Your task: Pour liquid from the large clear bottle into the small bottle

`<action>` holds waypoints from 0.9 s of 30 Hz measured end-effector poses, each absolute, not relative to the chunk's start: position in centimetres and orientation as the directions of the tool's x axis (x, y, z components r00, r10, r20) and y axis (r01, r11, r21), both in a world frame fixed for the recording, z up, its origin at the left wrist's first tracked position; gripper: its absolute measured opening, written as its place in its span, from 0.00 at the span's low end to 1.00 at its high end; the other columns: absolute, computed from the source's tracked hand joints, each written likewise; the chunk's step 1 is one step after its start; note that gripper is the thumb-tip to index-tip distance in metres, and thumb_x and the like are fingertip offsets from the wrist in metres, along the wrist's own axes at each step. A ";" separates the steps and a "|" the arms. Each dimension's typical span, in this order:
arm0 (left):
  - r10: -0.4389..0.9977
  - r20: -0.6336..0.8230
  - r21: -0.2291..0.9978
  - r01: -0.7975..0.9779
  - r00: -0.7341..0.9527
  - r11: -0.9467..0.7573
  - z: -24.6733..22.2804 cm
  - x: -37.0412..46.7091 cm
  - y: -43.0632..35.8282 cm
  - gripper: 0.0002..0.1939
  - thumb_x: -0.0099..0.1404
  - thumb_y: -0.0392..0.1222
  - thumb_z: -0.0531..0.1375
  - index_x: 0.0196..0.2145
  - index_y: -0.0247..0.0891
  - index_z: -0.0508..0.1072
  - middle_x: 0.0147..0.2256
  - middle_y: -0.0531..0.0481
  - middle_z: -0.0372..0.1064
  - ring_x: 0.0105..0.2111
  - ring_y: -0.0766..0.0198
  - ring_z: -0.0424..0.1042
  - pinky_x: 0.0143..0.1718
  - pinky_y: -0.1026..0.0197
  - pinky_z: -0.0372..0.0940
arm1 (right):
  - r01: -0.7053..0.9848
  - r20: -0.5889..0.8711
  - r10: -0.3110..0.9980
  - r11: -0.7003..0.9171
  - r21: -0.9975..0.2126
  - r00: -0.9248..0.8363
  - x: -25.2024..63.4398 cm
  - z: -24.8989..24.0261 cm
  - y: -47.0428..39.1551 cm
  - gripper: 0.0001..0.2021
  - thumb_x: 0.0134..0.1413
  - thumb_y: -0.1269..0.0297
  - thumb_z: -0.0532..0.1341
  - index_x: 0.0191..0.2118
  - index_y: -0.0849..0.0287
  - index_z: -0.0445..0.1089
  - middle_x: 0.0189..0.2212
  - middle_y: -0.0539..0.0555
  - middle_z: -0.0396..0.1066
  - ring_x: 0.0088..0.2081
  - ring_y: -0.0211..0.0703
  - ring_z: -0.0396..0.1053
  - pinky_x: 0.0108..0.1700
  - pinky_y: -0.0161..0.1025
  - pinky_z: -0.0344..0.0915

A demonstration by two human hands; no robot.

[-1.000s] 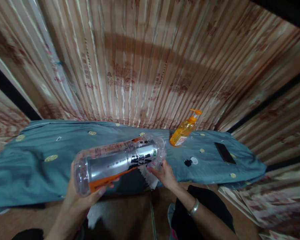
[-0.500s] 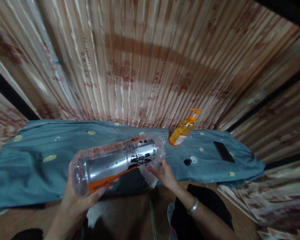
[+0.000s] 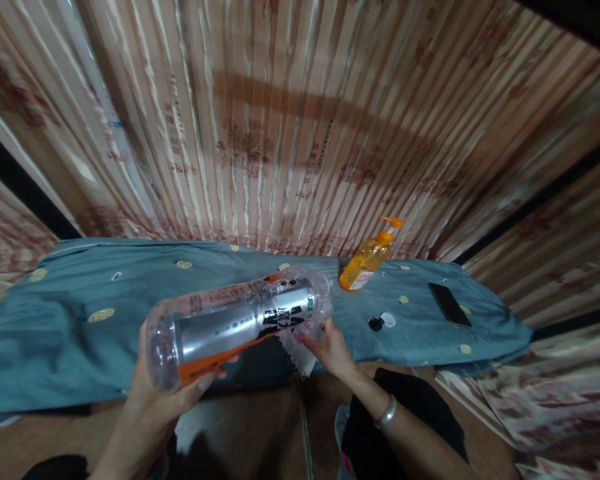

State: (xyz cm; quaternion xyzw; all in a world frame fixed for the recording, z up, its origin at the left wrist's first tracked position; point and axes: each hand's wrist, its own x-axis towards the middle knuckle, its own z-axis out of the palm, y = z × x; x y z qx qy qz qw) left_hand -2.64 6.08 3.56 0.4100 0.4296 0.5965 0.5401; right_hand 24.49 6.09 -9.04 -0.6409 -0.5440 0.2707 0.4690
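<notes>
Almost no change was seen from the moment just before: the big clear bottle (image 3: 220, 333) was kept on its side in the air, and the two hands were kept at its two ends. So the bottle and the white cloth (image 3: 304, 359) were still held close together.

The wide end of the bottle was held up by the left hand (image 3: 153, 393), low on the left. Its palm was put round the end, with the thumb on the near side. The fingers were curled under the bottle, and only some tips could be seen. The left arm was reached in from the near left.

The top end of the bottle was pointed right and a bit far. The cloth was pinched there by the right hand (image 3: 335, 350), with thumb and fingers bent in. Some tips were hidden, so it could not be told how hard they were pressed. The right arm was reached in from the near right, and a silver band (image 3: 389, 413) was worn on it.

Past the bottle top, a yellow pump bottle (image 3: 363, 270) was tilted on the blue-green cover (image 3: 130, 287), near the curtain (image 3: 280, 133). A small black thing (image 3: 376, 324) was left touching a white round thing (image 3: 389, 320). Farther right, a flat dark thing (image 3: 449, 305) was laid down.
</notes>
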 end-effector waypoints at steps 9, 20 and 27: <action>0.996 0.038 0.949 -0.310 -0.075 -0.060 3.4 -2.5 6.0 0.48 0.37 0.45 0.78 0.56 0.51 0.66 0.43 0.53 0.75 0.23 0.58 0.77 0.21 0.58 0.75 | 0.446 0.172 0.949 0.038 -0.894 0.264 24.4 -9.0 6.1 0.23 0.50 0.53 0.67 0.49 0.56 0.66 0.41 0.59 0.81 0.42 0.57 0.80 0.44 0.51 0.76; 0.995 0.064 0.948 -0.308 -0.073 -0.083 3.1 -2.6 6.4 0.46 0.35 0.42 0.78 0.52 0.52 0.67 0.39 0.54 0.76 0.23 0.50 0.79 0.19 0.55 0.73 | 0.466 0.175 0.942 0.023 -0.885 0.285 24.4 -9.3 6.2 0.24 0.49 0.51 0.68 0.49 0.56 0.67 0.40 0.59 0.81 0.40 0.58 0.80 0.41 0.51 0.77; 0.995 0.083 0.950 -0.298 -0.060 -0.097 2.9 -2.9 6.6 0.46 0.36 0.41 0.78 0.53 0.51 0.65 0.39 0.53 0.77 0.23 0.53 0.78 0.20 0.57 0.74 | 0.465 0.160 0.946 0.011 -0.885 0.281 24.3 -9.1 6.1 0.24 0.50 0.55 0.68 0.52 0.53 0.66 0.41 0.56 0.81 0.42 0.56 0.80 0.42 0.49 0.76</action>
